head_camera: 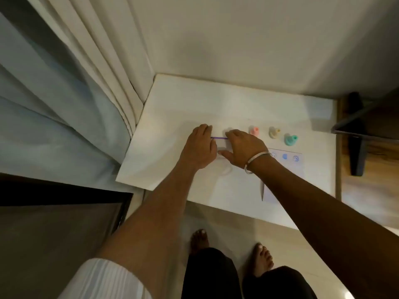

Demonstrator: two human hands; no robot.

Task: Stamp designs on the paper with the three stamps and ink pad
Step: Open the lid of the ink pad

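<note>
Both hands, left hand (199, 147) and right hand (241, 147), pinch the ink pad (219, 138) at the table's (172, 126) far left, looks like opening or closing it. 3 stamps (274, 132) stand right, paper (287, 162) shows prints. Next, maybe grab a stamp.
</note>
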